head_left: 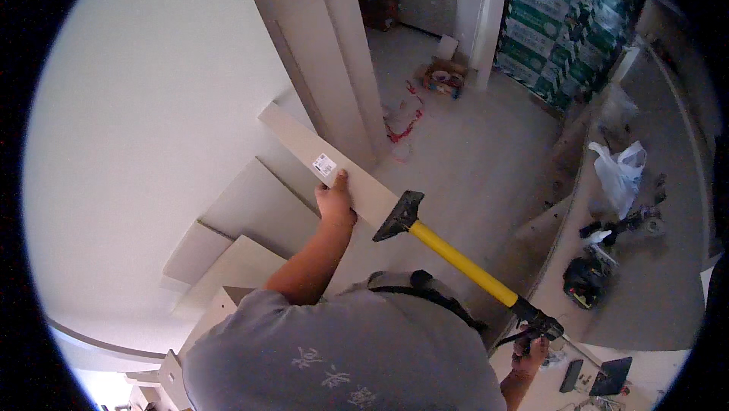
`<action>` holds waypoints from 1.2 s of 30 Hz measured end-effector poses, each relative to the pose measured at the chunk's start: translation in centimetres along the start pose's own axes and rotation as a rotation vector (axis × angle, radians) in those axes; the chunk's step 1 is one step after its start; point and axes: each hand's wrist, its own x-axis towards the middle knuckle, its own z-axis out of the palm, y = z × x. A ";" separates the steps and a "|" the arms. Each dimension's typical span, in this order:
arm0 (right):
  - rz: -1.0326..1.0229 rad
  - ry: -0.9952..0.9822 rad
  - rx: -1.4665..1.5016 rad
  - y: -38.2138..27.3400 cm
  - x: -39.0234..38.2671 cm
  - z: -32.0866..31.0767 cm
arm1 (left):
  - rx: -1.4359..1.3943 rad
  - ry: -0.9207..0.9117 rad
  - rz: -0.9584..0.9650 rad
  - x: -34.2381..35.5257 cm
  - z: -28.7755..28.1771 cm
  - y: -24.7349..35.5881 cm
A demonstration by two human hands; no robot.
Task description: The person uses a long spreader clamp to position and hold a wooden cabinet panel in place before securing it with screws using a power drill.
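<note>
My left hand point(336, 200) is closed round the lower edge of a long, narrow beige board point(364, 191), which has a small white label on its face. Its thumb lies against the front of the board. In my right hand point(533, 354) is a yellow and black telescopic support pole point(463, 260), gripped at its black handle. The pole slants between my right hand and the board. Its black foot pad point(399, 216) meets the board's near end; whether it presses on it I cannot tell. A second black pad point(610, 375) sits at the pole's other end.
Flat panels point(250, 206) lean against the white wall at left. A tall beige panel point(319, 46) stands ahead. On the right-hand surface lie a white plastic bag point(621, 175) and a black power tool point(585, 282). Farther off are an open box point(444, 77) and red strapping point(406, 126) on the floor.
</note>
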 end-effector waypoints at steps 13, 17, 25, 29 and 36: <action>0.149 -0.032 -0.161 -3.0 -1.2 2.6 | -0.267 -0.233 -0.177 2.3 -1.6 0.2; 0.145 -0.093 -0.110 -3.9 -2.0 0.9 | -0.300 -0.456 -0.269 8.2 -4.8 -4.7; 0.240 -0.180 -0.074 -3.2 -0.8 3.3 | 0.060 -0.552 -0.052 11.9 -5.9 -1.2; 0.206 -0.152 -0.148 -3.3 0.0 4.5 | 0.074 -0.505 -0.018 8.8 -3.9 1.1; 0.264 -0.302 -0.058 -3.9 0.4 3.8 | -0.071 -0.460 -0.247 10.9 -5.1 0.9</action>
